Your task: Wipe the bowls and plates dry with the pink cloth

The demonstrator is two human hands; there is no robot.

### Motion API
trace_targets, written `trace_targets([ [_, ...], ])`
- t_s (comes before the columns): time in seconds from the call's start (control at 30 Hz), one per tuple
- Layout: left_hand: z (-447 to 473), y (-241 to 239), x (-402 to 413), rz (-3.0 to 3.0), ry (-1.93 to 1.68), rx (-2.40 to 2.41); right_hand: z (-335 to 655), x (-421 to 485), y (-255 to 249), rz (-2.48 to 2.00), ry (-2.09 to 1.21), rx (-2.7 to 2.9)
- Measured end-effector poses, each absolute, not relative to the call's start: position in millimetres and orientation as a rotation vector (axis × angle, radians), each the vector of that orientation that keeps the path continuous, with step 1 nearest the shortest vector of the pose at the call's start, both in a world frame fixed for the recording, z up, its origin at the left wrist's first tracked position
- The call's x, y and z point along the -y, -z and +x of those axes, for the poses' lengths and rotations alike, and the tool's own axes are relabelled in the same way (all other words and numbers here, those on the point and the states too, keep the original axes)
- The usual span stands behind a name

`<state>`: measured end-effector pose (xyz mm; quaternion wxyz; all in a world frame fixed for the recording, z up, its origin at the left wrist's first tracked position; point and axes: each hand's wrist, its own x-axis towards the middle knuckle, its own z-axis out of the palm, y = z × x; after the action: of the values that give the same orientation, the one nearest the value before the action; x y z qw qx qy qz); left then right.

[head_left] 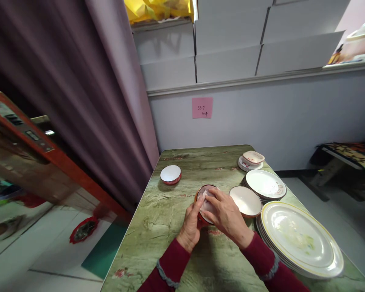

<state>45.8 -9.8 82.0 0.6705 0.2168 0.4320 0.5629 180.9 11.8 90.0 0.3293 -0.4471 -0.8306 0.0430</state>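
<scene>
My left hand point(191, 225) grips the near left side of a small red bowl point(201, 222) with a pale inside, its thumb at the rim. Bunched inside that bowl is a white tissue or cloth point(204, 196), pressed by the fingers of my right hand point(225, 211). Part of the bowl's inside is hidden by my right hand. Just right of it stands a white bowl point(245, 200) with a dark rim. Farther off to the left sits another bowl point(170, 174), white inside and red outside.
Along the table's point(152, 239) right side are a stack of large yellow-rimmed plates point(301, 239), a stack of dark-rimmed plates point(266, 183), and small plates point(242, 165) topped by a squarish dish point(253, 157). A wall with a pink note point(202, 108) stands behind; a purple curtain point(121, 81) hangs left.
</scene>
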Motion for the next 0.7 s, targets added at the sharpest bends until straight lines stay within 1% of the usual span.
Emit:
trace_targets([
  [0.23, 37, -93, 7, 0.568, -1.298, -1.089, 197, -8, -96, -1.063, -0.157, 2.355],
  [0.37, 38, -95, 8, 0.739, -1.188, -1.083, 194, -12, -86, -1.009, -0.12, 2.45],
  [0.57, 38, -93, 13, 0.798, -1.038, -1.039, 188, -22, -76, -0.594, 0.043, 2.371],
  [0.63, 37, -93, 12, 0.8, -1.055, -1.05, 188, -25, -75, -0.654, 0.097, 2.327],
  [0.7, 35, -93, 9, 0.78, -1.101, -1.065, 187, -26, -75, -0.867, 0.071, 2.31],
])
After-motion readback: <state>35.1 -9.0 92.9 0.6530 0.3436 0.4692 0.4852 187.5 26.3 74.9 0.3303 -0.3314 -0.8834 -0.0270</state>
